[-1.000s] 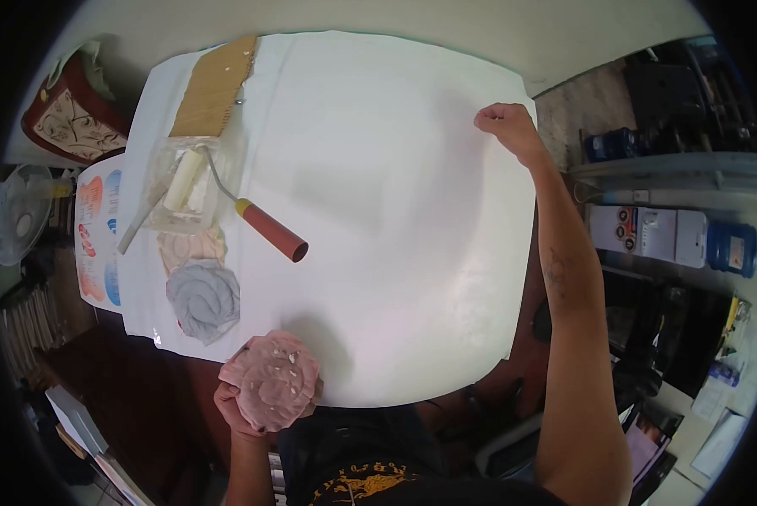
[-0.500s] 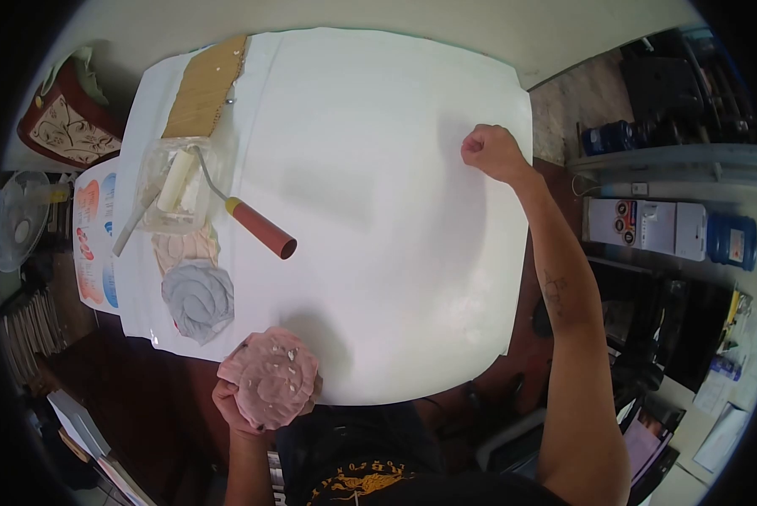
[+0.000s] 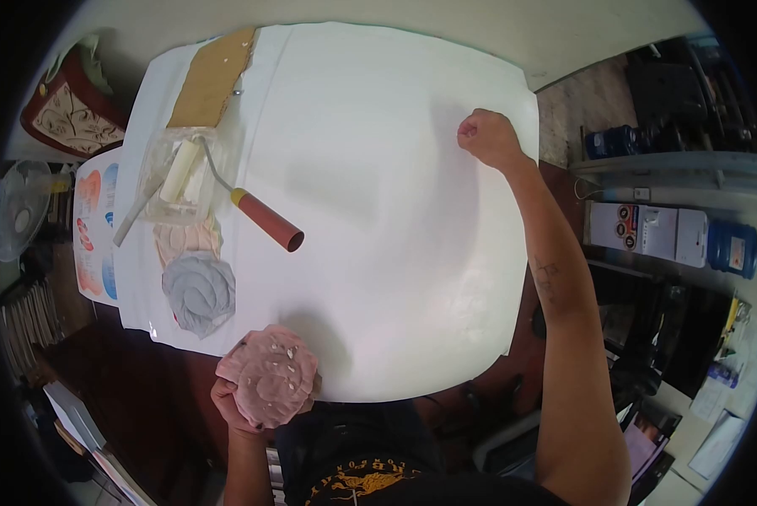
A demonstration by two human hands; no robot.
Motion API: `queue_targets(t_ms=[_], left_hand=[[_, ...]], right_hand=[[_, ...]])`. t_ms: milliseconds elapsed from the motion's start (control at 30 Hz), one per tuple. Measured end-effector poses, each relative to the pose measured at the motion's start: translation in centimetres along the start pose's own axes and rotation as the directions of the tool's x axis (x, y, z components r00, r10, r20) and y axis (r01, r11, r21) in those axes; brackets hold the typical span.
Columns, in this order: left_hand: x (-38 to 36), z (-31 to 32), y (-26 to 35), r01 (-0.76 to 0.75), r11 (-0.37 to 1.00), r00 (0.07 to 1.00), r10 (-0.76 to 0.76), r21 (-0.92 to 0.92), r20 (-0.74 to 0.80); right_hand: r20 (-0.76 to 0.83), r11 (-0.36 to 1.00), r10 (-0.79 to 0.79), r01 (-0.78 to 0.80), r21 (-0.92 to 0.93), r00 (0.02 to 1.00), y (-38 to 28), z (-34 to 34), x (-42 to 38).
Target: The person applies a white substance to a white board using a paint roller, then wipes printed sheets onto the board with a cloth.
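My left hand (image 3: 229,405) grips a round pink cloth pad (image 3: 272,376) with white flecks on it, at the near edge of the white table (image 3: 378,278). Over the right side of the table is my right hand (image 3: 486,137), its fingers curled closed; whether anything small is inside them is hidden. A paint roller with a white sleeve (image 3: 179,171) and red-brown handle (image 3: 267,221) rests in a clear plastic tray (image 3: 153,207) at the left. Below the tray lie a cream cloth (image 3: 187,239) and a grey-blue round cloth (image 3: 199,293).
Brown cardboard (image 3: 212,78) lies behind the tray. A grey stick (image 3: 137,217) leans out of the tray's left side. Further left are a chair (image 3: 73,118) and a fan (image 3: 23,211). Shelving with blue water bottles (image 3: 732,246) stands at the right.
The view has shifted slightly. My right hand sits a little farther up the table, still closed. My left hand keeps hold of the pink cloth pad in nearly the same place.
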State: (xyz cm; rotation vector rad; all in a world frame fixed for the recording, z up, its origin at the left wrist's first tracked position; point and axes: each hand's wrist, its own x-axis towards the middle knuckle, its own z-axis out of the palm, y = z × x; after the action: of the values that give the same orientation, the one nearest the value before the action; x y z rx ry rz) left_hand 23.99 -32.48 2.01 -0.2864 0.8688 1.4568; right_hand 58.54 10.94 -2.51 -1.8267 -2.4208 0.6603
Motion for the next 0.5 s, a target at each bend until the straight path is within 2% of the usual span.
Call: queue_targets(t_ms=[67, 167, 200, 300, 333, 400, 433, 500], left_hand=[[0.1, 0.0, 0.1, -0.009, 1.000, 1.000, 0.009, 0.004, 0.004], [-0.2, -0.2, 0.3, -0.023, 1.000, 0.999, 0.023, 0.017, 0.029], [-0.2, 0.1, 0.4, -0.026, 0.999, 0.998, 0.025, 0.020, 0.051], [0.1, 0.6, 0.2, -0.046, 0.996, 0.999, 0.044, 0.077, 0.031], [0.2, 0.6, 0.3, -0.063, 0.992, 0.998, 0.064, 0.111, -0.002], [0.7, 0.8, 0.3, -0.048, 0.999, 0.997, 0.047, -0.011, -0.066], [1.0, 1.1, 0.4, -0.021, 0.999, 1.000, 0.021, -0.026, -0.019], [1.7, 2.0, 0.5, 0.050, 0.997, 0.993, -0.044, -0.055, 0.107]], right_hand=[[0.017, 1.000, -0.023, 0.023, 0.006, 1.000, 0.3, 0.0, 0.0], [0.028, 0.888, 0.136, -0.134, 0.440, 0.990, 1.0, -2.3, -1.2], [-0.031, 0.827, 0.139, -0.099, 0.553, 0.990, 0.7, -2.9, -2.0], [0.006, 0.838, 0.099, -0.087, 0.539, 0.995, -1.1, -4.3, -4.7], [0.005, 0.827, -0.021, 0.015, 0.562, 1.000, -2.7, -4.0, -5.9], [-0.011, 0.751, -0.259, 0.208, 0.626, 0.966, -6.3, -2.8, -9.6], [0.010, 0.685, -0.353, 0.251, 0.684, 0.936, -8.9, -2.1, -11.8], [0.036, 0.559, -0.445, 0.247, 0.791, 0.895, -13.7, -0.2, -15.8]])
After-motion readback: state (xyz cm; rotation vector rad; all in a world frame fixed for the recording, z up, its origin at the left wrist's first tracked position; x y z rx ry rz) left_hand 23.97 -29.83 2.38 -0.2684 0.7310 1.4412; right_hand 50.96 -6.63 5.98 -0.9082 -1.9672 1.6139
